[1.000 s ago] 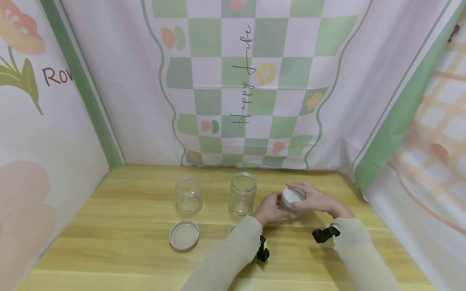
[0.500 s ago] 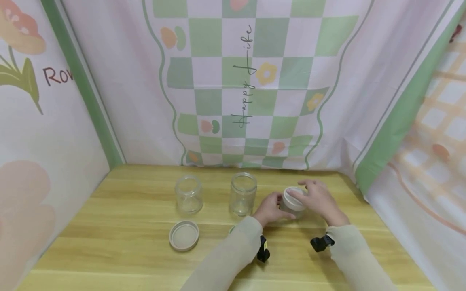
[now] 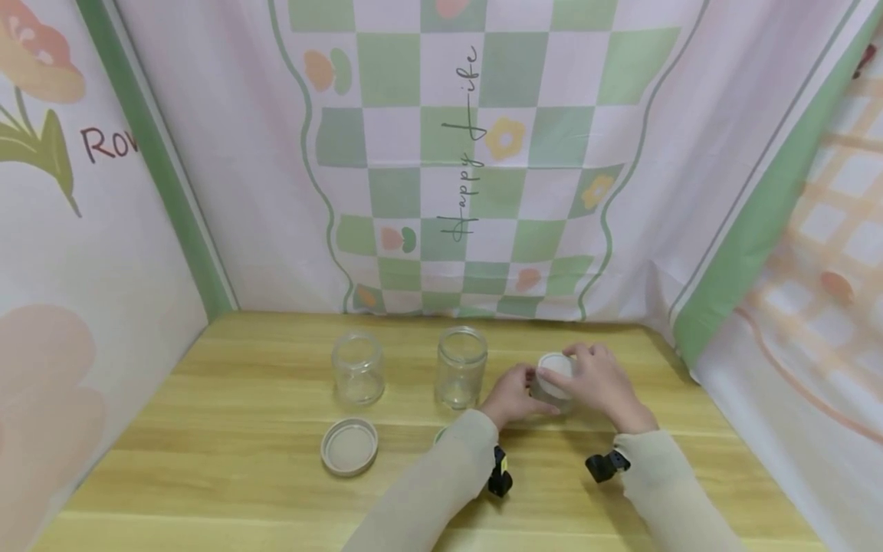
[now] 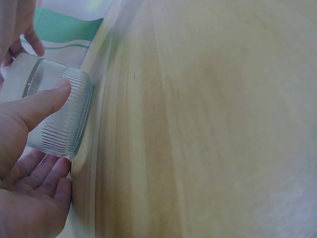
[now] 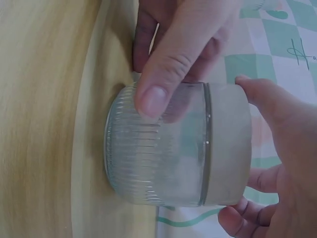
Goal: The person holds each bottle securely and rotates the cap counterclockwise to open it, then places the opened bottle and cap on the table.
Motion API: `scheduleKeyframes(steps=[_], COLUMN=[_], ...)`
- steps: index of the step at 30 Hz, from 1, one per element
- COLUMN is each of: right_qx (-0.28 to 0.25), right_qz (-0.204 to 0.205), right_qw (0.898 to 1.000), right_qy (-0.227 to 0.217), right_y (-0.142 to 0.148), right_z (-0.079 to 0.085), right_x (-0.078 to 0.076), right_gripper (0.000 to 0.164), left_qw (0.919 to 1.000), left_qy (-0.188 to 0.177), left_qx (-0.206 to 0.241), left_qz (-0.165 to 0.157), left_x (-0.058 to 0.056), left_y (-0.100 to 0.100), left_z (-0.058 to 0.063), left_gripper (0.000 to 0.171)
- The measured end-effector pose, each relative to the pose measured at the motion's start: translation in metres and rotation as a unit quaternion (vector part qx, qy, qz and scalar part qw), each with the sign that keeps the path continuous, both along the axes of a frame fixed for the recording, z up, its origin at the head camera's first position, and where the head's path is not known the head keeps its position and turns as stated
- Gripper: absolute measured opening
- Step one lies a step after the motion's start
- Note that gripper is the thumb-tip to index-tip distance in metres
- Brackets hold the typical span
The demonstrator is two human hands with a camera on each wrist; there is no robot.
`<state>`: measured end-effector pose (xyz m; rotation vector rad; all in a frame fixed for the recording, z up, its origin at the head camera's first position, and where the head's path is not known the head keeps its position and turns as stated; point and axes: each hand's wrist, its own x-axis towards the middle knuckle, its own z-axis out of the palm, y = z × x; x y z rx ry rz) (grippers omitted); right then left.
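Observation:
A ribbed clear glass jar (image 5: 143, 163) stands upright on the table at the right of the head view. On its mouth sits an off-white lid (image 3: 556, 365), flush with the glass in the right wrist view. My left hand (image 3: 512, 396) grips the jar's body low down, thumb across the ribs and fingers round the far side. From the right, my right hand (image 3: 602, 383) holds the lid by its rim, thumb on one side and fingers on the other. Just left of my left hand is an open glass jar (image 3: 461, 376).
Another open glass jar (image 3: 357, 372) stands farther left on the wooden table (image 3: 228, 429). In front of it lies a loose beige lid (image 3: 349, 447). A green-edged round thing (image 3: 439, 435) is mostly hidden under the left sleeve. Printed curtains (image 3: 276, 253) close off the back and sides.
My right hand loosened its fingers from the lid, turned back, and took hold of the rim again. My left hand and the jar have stayed in place.

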<state>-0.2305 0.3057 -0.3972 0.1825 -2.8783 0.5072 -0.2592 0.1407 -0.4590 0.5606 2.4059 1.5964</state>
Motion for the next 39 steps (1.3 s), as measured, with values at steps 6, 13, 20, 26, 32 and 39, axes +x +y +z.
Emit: scheduleKeyframes(steps=[6, 13, 20, 26, 32, 39], right_qx=[-0.013, -0.016, -0.032, -0.038, -0.056, -0.071], right_qz=[0.021, 0.065, 0.089, 0.115, 0.146, 0.158], right_qw=[1.000, 0.998, 0.995, 0.992, 0.986, 0.981], right_qy=[-0.014, -0.016, -0.046, -0.045, -0.056, -0.083], right_y=[0.003, 0.007, 0.011, 0.013, 0.019, 0.020], right_z=[0.003, 0.008, 0.013, 0.014, 0.010, 0.009], right_x=[-0.001, -0.006, -0.007, -0.007, -0.009, -0.008], right_gripper=[0.077, 0.073, 0.075, 0.068, 0.063, 0.069], left_qw=[1.0000, 0.9999, 1.0000, 1.0000, 0.9999, 0.9999], left_qy=[0.007, 0.011, -0.004, -0.005, -0.009, -0.009], left_qx=[-0.001, 0.001, 0.002, 0.001, 0.002, -0.007], left_qz=[-0.005, -0.006, -0.003, -0.005, -0.005, -0.004], left_x=[-0.002, -0.002, -0.003, -0.003, -0.002, -0.002], left_y=[0.000, -0.001, -0.001, -0.001, -0.001, 0.000], left_z=[-0.001, 0.003, 0.003, 0.002, 0.001, 0.000], left_gripper=[0.067, 0.066, 0.067, 0.068, 0.070, 0.070])
